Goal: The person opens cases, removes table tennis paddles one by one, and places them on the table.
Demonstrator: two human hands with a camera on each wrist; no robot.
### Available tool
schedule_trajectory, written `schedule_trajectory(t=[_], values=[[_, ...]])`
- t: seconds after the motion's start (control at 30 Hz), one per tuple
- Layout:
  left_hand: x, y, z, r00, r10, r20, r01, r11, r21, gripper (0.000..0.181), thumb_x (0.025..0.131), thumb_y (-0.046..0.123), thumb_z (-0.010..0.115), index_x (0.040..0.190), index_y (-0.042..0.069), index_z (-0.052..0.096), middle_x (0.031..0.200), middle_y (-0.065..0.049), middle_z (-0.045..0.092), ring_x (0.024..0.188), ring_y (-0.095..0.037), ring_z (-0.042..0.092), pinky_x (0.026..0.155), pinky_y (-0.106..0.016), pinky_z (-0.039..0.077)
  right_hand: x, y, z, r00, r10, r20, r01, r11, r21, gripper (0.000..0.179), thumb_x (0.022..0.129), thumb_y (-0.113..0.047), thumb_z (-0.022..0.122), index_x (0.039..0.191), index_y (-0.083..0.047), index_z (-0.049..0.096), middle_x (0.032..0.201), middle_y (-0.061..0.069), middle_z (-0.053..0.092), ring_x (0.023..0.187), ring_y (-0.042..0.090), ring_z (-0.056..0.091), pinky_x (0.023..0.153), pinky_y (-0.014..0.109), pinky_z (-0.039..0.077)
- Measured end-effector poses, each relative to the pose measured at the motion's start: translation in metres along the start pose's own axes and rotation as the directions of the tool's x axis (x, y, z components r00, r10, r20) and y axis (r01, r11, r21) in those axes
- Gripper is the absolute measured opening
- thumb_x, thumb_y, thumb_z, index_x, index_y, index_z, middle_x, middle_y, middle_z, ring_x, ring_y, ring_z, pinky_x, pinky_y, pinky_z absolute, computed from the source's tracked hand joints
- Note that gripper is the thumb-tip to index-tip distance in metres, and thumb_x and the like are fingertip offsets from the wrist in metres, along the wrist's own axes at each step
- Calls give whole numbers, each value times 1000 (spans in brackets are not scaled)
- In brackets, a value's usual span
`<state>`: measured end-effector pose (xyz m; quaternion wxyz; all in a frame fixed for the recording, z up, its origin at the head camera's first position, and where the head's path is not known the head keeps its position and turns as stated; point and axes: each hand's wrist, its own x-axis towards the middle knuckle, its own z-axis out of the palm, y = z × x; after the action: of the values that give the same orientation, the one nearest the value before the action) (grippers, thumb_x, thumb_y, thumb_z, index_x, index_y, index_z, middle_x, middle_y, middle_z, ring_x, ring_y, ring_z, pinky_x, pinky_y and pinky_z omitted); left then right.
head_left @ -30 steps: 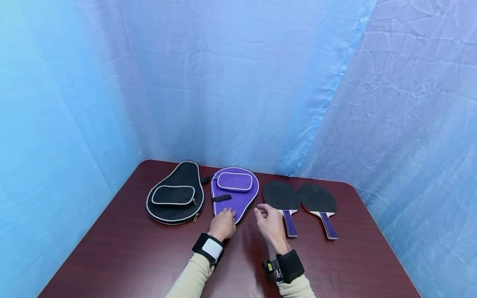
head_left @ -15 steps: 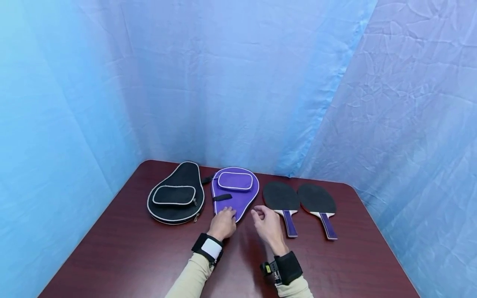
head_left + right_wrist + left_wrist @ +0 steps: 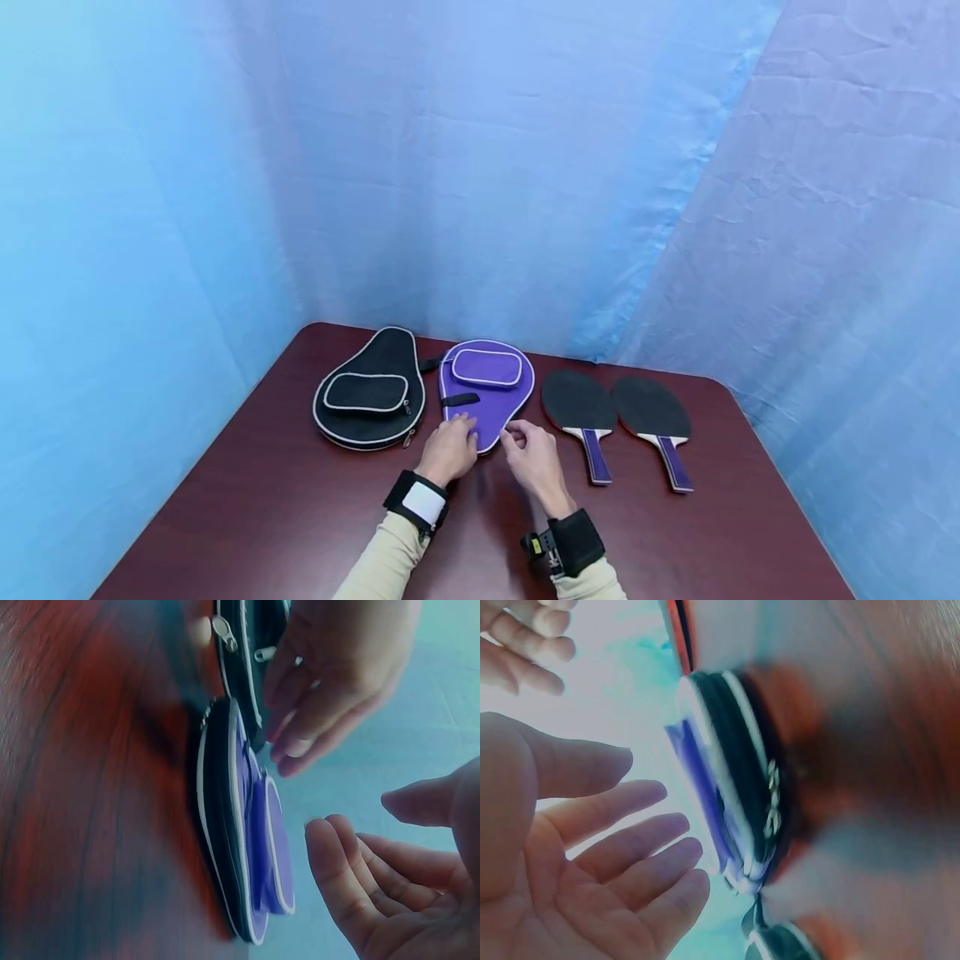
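A purple paddle case [image 3: 498,408] with white piping and a small front pocket lies on the table, its narrow end toward me. My left hand [image 3: 447,450] hovers at that narrow end; the left wrist view shows its fingers extended and apart from the case [image 3: 705,780]. Close to the case's lower right edge is my right hand [image 3: 535,462]. In the right wrist view, the right hand [image 3: 405,877] has its thumb and fingertips apart with nothing between them. Zipper pulls [image 3: 773,799] show at the narrow end of the case's dark side.
Left of the purple case lies a black paddle case [image 3: 375,392] with white piping. To the right, two table tennis paddles, one nearer [image 3: 577,402] and one farther right [image 3: 651,408], lie with purple handles toward me. Blue cloth [image 3: 480,167] hangs behind the dark red table [image 3: 247,517].
The head view has turned slightly left, so the cases and paddles sit farther right in it. My right hand has come closer to the purple case's edge. The left hand stays near the narrow end.
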<state>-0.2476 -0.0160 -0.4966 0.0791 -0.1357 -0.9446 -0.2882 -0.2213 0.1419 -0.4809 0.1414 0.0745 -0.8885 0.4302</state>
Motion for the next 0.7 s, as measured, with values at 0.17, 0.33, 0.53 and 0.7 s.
schedule_trajectory(t=[0.17,0.33,0.53,0.7], values=[[-4,-4,-14,997,-7,-72,7,1000,7,32,94,12,62,122,-1,68,129,-23,63,118,-39,62,95,-51,51,7,-7,13,998,-37,53,37,999,3,19,92,-10,66,102,5,72,83,7,72,72,13,66,65,23,53],[-8,-12,-27,990,8,-138,-6,1000,14,31,92,9,62,120,-2,69,124,-24,65,116,-39,63,93,-51,52,15,-15,26,991,-84,104,86,996,-13,16,91,-11,67,98,2,73,81,5,71,72,12,65,65,25,53],[-15,-26,-40,981,-13,-194,16,1000,14,30,92,9,63,119,-2,70,122,-24,67,109,-40,67,88,-52,54,24,-24,45,978,-106,182,121,990,-76,13,91,-15,67,91,-5,74,75,-1,69,68,9,61,63,25,50],[-22,-39,-52,978,-42,-203,50,998,35,30,92,8,64,119,-4,69,121,-22,67,106,-38,67,88,-50,55,30,-29,63,967,-56,250,80,993,-86,15,91,-16,67,87,-3,75,65,0,68,63,13,63,63,30,51]])
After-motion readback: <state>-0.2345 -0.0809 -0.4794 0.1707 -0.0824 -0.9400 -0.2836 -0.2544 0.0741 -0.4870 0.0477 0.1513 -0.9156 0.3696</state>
